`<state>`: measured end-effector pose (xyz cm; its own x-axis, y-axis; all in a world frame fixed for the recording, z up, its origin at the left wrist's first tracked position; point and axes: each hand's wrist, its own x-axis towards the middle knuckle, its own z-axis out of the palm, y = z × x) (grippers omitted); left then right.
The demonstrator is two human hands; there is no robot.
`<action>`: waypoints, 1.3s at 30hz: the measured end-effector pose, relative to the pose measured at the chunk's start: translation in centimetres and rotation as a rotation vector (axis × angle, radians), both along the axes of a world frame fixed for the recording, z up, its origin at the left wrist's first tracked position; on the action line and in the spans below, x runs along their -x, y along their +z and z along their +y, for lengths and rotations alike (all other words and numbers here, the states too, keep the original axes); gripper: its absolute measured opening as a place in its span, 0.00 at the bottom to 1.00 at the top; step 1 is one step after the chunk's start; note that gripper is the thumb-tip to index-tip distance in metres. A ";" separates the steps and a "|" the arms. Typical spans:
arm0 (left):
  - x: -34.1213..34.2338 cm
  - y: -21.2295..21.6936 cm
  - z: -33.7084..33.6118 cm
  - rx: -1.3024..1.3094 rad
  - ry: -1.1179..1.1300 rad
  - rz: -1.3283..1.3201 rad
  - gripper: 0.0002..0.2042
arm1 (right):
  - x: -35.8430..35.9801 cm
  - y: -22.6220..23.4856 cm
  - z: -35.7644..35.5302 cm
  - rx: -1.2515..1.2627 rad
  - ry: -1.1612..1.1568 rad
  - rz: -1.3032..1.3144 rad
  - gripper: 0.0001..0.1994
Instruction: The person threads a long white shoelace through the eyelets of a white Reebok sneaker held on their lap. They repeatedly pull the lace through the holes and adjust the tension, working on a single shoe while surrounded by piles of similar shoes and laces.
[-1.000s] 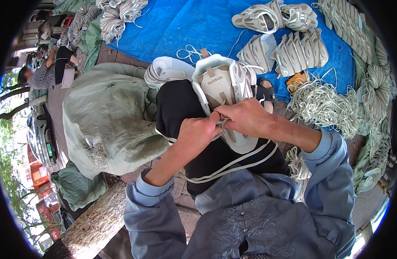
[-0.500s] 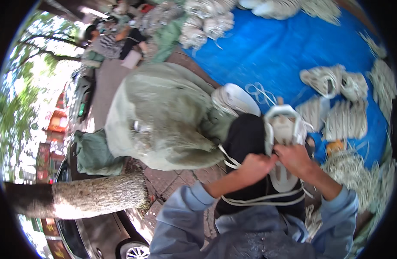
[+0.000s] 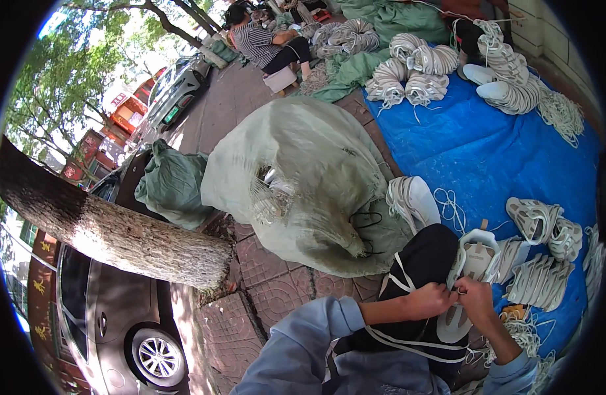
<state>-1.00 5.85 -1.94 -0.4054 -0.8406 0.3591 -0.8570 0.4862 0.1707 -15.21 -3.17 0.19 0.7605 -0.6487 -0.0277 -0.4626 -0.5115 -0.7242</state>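
A white and beige shoe upper (image 3: pixel 477 260) rests on my dark-trousered lap, its opening facing away from me. My left hand (image 3: pixel 433 300) is closed in a pinch at its near left edge. Opposite it, my right hand (image 3: pixel 475 299) pinches the upper close to the left fingertips. Whatever thin piece lies between the fingertips is too small to make out. Below the hands shows the upper's pale lower part (image 3: pixel 453 324). Loose white laces (image 3: pixel 415 345) lie across my thighs.
A bulging grey-green sack (image 3: pixel 303 178) stands to my left, before a tree trunk (image 3: pixel 138 230) and a parked car (image 3: pixel 118 322). On the blue tarp (image 3: pixel 441 145) lie stacked shoe uppers (image 3: pixel 543 282) and lace bundles (image 3: pixel 561 113). Another person (image 3: pixel 263 43) sits far off.
The view has swung, so my lap and hands sit lower and further right in it. Both hands remain close together on the shoe upper, pinching much as before.
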 end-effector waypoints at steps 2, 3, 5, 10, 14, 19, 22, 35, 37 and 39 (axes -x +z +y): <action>0.1 0.1 0.0 0.042 0.002 -0.015 0.08 | -0.2 0.1 -0.4 -0.033 -0.010 0.013 0.10; 0.0 0.1 0.2 0.061 0.011 -0.023 0.08 | -0.4 0.1 -0.4 -0.053 -0.015 0.022 0.09; -0.2 -0.2 0.5 0.086 0.021 -0.018 0.08 | -0.7 0.0 -0.7 -0.031 -0.023 0.072 0.10; 0.0 -0.4 0.6 0.122 0.024 0.018 0.07 | -0.9 0.4 -1.5 0.033 0.109 0.263 0.10; -0.4 0.4 0.4 0.129 0.035 -0.013 0.07 | -1.1 -0.2 -1.9 -0.221 -0.015 0.170 0.09; -0.8 0.1 0.0 0.013 0.019 0.112 0.09 | -1.1 0.4 -1.1 -0.098 -0.057 0.106 0.08; -0.3 0.2 0.0 -0.071 0.048 0.140 0.15 | -0.6 0.6 -0.5 0.112 -0.011 0.110 0.06; 1.7 2.5 -2.2 -0.253 0.325 0.539 0.07 | 1.1 1.4 -1.5 -0.172 -0.104 -0.409 0.06; 1.5 2.8 -2.2 -0.340 0.368 0.651 0.04 | 1.4 0.9 -1.3 -0.316 -0.156 -0.537 0.06; 0.5 3.2 -1.4 -0.379 0.309 0.818 0.03 | 2.8 1.4 -1.6 -0.561 -0.324 -0.502 0.04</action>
